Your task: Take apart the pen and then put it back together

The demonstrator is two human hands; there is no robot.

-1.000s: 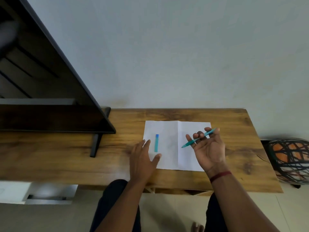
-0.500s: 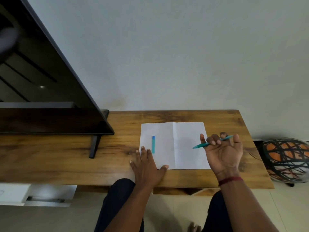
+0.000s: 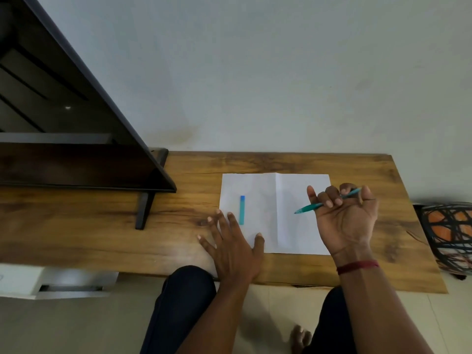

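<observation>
Item, centre-right of frame: uncapped teal pen [image 3: 324, 203] clamped in curled right hand [image 3: 346, 218] above white paper [image 3: 301, 233]; cap [image 3: 242, 210] lies on paper's left half beside flat, spread left hand [image 3: 231, 247], which best pinches cap mid-length, aligning it to tip.

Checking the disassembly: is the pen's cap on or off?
Off. The cap lies alone on the paper, while the right hand holds the pen with its tip bare.
</observation>
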